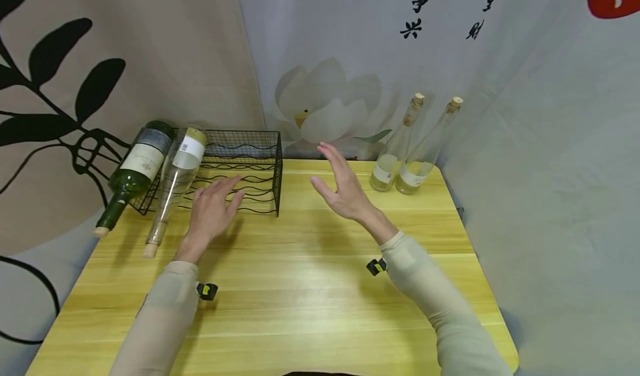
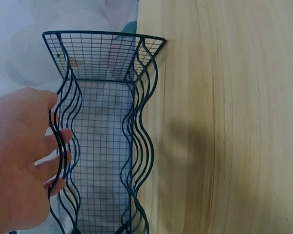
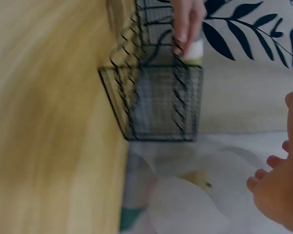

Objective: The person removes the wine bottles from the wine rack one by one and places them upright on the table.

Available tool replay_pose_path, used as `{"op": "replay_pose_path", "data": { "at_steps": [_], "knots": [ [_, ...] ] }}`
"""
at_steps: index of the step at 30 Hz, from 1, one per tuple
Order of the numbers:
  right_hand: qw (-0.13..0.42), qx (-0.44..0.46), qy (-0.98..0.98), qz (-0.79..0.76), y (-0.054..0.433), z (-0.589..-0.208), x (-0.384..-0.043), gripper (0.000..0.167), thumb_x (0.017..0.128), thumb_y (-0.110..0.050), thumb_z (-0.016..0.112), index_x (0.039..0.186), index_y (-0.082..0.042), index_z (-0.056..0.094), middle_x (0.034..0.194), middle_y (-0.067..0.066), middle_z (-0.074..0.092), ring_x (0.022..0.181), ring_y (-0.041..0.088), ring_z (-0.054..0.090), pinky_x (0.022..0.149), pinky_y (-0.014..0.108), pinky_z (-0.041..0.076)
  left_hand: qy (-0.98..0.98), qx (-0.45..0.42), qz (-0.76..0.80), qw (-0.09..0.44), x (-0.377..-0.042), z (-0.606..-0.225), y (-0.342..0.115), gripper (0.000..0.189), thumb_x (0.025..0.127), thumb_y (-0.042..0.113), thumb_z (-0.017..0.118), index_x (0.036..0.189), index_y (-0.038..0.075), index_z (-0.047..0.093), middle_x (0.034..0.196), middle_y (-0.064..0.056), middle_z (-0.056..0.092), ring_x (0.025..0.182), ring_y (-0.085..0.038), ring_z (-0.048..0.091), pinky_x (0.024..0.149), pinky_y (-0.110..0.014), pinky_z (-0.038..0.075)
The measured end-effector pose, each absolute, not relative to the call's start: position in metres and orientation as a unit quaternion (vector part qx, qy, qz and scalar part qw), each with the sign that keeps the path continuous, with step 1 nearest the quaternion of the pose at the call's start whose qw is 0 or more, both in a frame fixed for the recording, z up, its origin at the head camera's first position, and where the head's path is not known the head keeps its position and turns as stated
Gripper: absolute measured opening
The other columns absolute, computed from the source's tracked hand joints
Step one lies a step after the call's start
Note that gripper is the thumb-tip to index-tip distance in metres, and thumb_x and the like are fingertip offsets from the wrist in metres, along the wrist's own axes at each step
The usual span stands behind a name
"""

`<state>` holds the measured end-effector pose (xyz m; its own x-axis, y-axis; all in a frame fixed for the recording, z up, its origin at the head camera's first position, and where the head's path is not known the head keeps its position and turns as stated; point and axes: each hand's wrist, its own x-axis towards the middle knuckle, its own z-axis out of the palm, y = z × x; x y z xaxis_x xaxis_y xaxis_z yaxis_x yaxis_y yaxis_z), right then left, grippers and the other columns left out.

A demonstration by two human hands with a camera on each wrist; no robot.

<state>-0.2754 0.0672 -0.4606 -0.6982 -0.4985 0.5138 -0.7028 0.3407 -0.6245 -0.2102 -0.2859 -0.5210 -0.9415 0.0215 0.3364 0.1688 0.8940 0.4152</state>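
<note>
A black wire bottle rack with wavy rails stands at the back left of the table. My left hand holds its upper wavy rail; in the left wrist view the fingers show behind the wire and the thumb lies against it. A green bottle and a clear bottle, both corked, lie on the rack, left of this hand, necks toward me. My right hand is raised in the air right of the rack, fingers extended and thumb apart, holding nothing.
Two clear corked bottles stand upright at the table's back right corner. A printed cloth backdrop hangs behind the wooden table. Small black devices sit at both wrists.
</note>
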Motion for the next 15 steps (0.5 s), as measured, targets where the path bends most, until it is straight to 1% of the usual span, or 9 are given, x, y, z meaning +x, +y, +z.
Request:
{"op": "replay_pose_path", "data": {
  "at_steps": [3,6,8,12,15],
  "knots": [
    [0.049,0.341,-0.823,0.452,0.049,-0.474,-0.277,0.071,0.116,-0.037,0.059,0.178,-0.017,0.032,0.187,0.007,0.030,0.174,0.031,0.031,0.141,0.062,0.031,-0.960,-0.049,-0.225,0.161,-0.210,-0.521,-0.286,0.049,0.118,0.032,0.061,0.163,0.011,0.060,0.158,-0.026,0.067,0.150,-0.055,0.058,0.124,-0.077,0.040],
    [-0.002,0.320,-0.829,0.459,0.032,-0.484,-0.278,0.072,0.117,-0.044,0.056,0.180,-0.021,0.029,0.188,0.005,0.030,0.175,0.030,0.030,0.142,0.062,0.030,-0.959,-0.051,-0.226,0.162,-0.211,-0.521,-0.286,0.049,0.118,0.032,0.062,0.163,0.011,0.060,0.158,-0.026,0.067,0.150,-0.054,0.059,0.123,-0.076,0.040],
    [-0.027,0.314,-0.830,0.461,0.022,-0.488,-0.280,0.072,0.118,-0.046,0.054,0.180,-0.020,0.028,0.188,0.006,0.031,0.175,0.031,0.029,0.142,0.061,0.029,-0.958,-0.052,-0.226,0.165,-0.211,-0.522,-0.286,0.049,0.118,0.031,0.062,0.162,0.010,0.061,0.157,-0.026,0.067,0.150,-0.054,0.059,0.123,-0.076,0.041],
    [-0.067,0.305,-0.821,0.479,0.004,-0.494,-0.282,0.071,0.119,-0.046,0.053,0.179,-0.013,0.030,0.186,0.013,0.033,0.173,0.036,0.034,0.141,0.058,0.035,-0.958,-0.053,-0.225,0.171,-0.211,-0.523,-0.286,0.049,0.118,0.031,0.062,0.162,0.010,0.061,0.156,-0.027,0.068,0.148,-0.053,0.060,0.122,-0.076,0.042],
    [-0.094,0.290,-0.810,0.501,-0.008,-0.497,-0.284,0.072,0.120,-0.045,0.052,0.179,-0.010,0.030,0.186,0.015,0.033,0.172,0.038,0.036,0.140,0.056,0.038,-0.958,-0.052,-0.223,0.171,-0.211,-0.523,-0.287,0.049,0.117,0.031,0.062,0.162,0.010,0.061,0.156,-0.027,0.068,0.149,-0.053,0.060,0.123,-0.075,0.041]
  ]
}}
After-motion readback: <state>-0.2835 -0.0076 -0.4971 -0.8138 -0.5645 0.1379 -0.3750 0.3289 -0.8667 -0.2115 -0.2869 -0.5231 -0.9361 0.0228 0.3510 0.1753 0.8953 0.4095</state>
